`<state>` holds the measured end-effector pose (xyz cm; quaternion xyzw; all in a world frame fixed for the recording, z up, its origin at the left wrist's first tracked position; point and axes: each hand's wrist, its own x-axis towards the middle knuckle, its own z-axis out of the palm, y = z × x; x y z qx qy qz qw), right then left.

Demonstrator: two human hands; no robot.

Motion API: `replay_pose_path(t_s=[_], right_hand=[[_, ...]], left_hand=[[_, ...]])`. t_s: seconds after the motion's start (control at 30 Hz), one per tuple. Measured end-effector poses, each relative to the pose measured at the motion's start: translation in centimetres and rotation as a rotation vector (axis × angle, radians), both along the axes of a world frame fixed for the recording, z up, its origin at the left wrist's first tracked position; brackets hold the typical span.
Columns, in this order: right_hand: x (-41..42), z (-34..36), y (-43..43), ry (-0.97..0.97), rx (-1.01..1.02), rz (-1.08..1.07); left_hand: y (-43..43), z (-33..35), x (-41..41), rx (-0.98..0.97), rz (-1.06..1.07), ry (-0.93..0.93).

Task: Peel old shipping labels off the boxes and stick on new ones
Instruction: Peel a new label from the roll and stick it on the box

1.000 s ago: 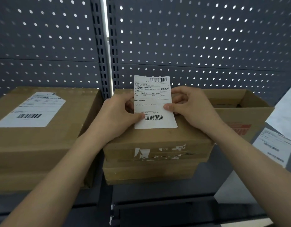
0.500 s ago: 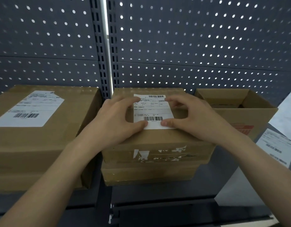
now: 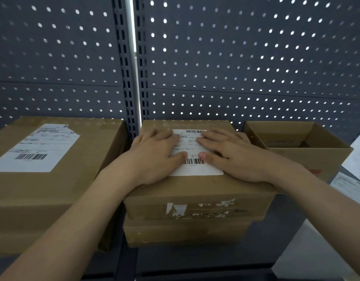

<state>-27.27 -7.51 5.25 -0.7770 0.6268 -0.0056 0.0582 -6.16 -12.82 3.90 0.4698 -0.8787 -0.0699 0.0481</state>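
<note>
Since half a second ago both hands have gone from fingertip contact at the sheet's edges to lying flat. The left hand (image 3: 157, 157) and right hand (image 3: 233, 157) now rest palms down with straight, slightly spread fingers, gripping nothing and pressing the new label (image 3: 192, 151) onto the top of the middle box (image 3: 195, 185). This label is a white rectangular sheet, smooth and matte, printed with fine black lines of text, one barcode near its far edge and another between the two thumbs; its near edge lies flat just short of the box's front rim. The middle box is plain brown corrugated cardboard, closed, and sits on a second flat carton (image 3: 185, 232). Its front face carries torn white scraps (image 3: 179, 209) of paper with ragged edges. Left of it stands a larger closed carton (image 3: 43, 195) bearing its own white label (image 3: 36, 148), one far corner of which looks ragged. To the right is an open-topped carton (image 3: 296, 142) with upright walls. Behind them all rises a dark grey perforated metal panel (image 3: 236, 57).
</note>
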Motion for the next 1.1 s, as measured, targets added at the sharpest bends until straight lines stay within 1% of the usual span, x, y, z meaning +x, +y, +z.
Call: replay_pose_path(t_s=[0.07, 0.17, 0.27, 0.3, 0.37, 0.4, 0.47, 0.5, 0.53, 0.6, 0.63, 0.7, 0.8, 0.97, 1.1], right_hand=[[-0.1, -0.3, 0.1, 0.060, 0.057, 0.012], [-0.1, -0.4, 0.1, 0.087, 0.113, 0.007], [0.2, -0.3, -0.2, 0.078, 0.103, -0.001], [0.4, -0.1, -0.3, 0.052, 0.063, -0.004], [0.8, 0.1, -0.8, 0.002, -0.094, 0.010], [1.2, 0.1, -1.2, 0.011, -0.172, 0.025], [1.9, -0.1, -2.3, 0.062, -0.227, 0.067], [2.1, -0.5, -2.8, 0.057, -0.193, 0.082], [2.2, -0.9, -3.2, 0.037, -0.137, 0.090], [2.0, -1.5, -3.4, 0.010, -0.048, 0.079], [1.9, -1.6, -3.3, 0.007, -0.025, 0.066], [1.8, -1.7, -3.1, 0.010, -0.009, 0.037], [1.8, -1.4, -3.1, 0.012, 0.005, -0.010], [1.9, -1.2, -3.3, 0.066, -0.007, -0.023], [1.8, -1.3, -3.6, 0.025, -0.009, -0.031]], left_hand=[[0.0, -0.4, 0.0, 0.045, -0.006, -0.048], [0.2, -0.5, -0.1, 0.088, 0.002, -0.103], [0.1, 0.2, -0.5, 0.088, 0.025, -0.140], [-0.1, 0.6, -0.9, 0.059, 0.035, -0.116], [-1.0, 0.8, -1.7, -0.042, 0.056, -0.008], [-1.3, 0.6, -2.2, -0.093, 0.050, 0.028], [-2.0, -0.1, -2.9, -0.147, -0.024, -0.001], [-2.3, -0.6, -3.1, -0.123, -0.062, -0.023], [-2.4, -1.1, -3.2, -0.059, -0.078, -0.033], [-2.4, -1.5, -3.2, 0.056, -0.043, -0.030], [-2.2, -1.4, -3.1, 0.075, -0.022, -0.036], [-1.8, -1.1, -3.2, 0.074, -0.001, -0.066], [-1.7, -0.9, -3.3, 0.083, 0.017, -0.058], [-1.7, -0.9, -3.3, 0.079, 0.024, -0.061], [-2.0, -0.5, -3.2, 0.104, 0.012, -0.050]])
